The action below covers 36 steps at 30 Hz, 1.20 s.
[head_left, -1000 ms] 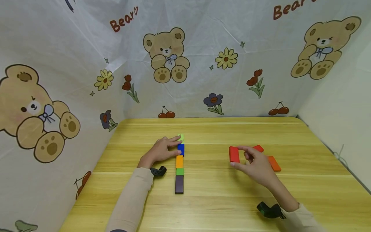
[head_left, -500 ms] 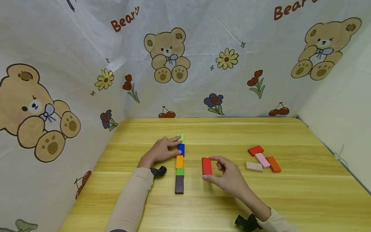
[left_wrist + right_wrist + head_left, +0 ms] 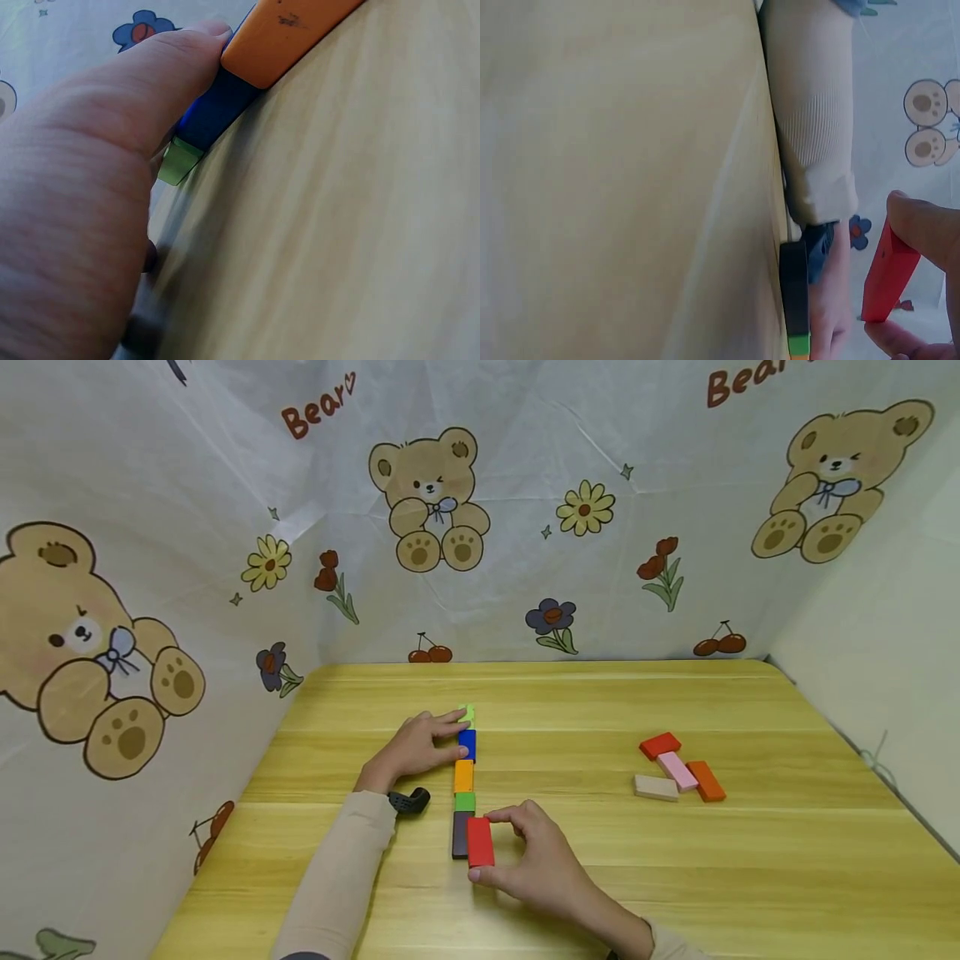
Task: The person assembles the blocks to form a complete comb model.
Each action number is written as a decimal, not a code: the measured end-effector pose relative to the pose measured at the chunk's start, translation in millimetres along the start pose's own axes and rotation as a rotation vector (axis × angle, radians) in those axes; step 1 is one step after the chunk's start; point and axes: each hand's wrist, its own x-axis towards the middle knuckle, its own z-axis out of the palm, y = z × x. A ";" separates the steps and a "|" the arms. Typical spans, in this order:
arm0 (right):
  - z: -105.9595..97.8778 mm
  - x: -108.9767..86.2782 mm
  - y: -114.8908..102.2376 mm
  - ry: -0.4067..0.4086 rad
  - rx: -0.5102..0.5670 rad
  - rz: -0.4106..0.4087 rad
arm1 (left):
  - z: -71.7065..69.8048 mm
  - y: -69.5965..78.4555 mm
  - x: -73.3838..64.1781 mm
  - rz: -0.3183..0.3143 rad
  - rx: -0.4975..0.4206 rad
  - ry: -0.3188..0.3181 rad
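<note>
A row of flat domino-like blocks runs front to back on the table: light green (image 3: 468, 717), blue (image 3: 467, 744), orange (image 3: 464, 776), green (image 3: 465, 802) and dark (image 3: 461, 835) at the near end. My left hand (image 3: 415, 747) rests at the far end, thumb on the blue block, fingertips on the light green one. In the left wrist view, the thumb (image 3: 180, 60) lies along the blue block's top. My right hand (image 3: 543, 868) pinches a red block (image 3: 481, 842) by its two ends. It overlaps the dark block in the head view; the right wrist view shows it raised.
Right of the row lie another red block (image 3: 660, 746), a pink one (image 3: 677, 771), a beige one (image 3: 656, 787) and an orange-red one (image 3: 707, 781). A bear-print cloth (image 3: 510, 585) hangs behind the wooden table (image 3: 570, 710). A black wrist camera (image 3: 409, 801) sits on the left wrist.
My right hand has carried the red block leftward and nearer, from beside the loose blocks to the near end of the row. My left hand has stayed in place.
</note>
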 end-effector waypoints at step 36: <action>30.6 -9.3 -2.2 -0.149 -0.275 0.035 | -0.7 -0.5 1.0 -0.010 -0.018 -0.010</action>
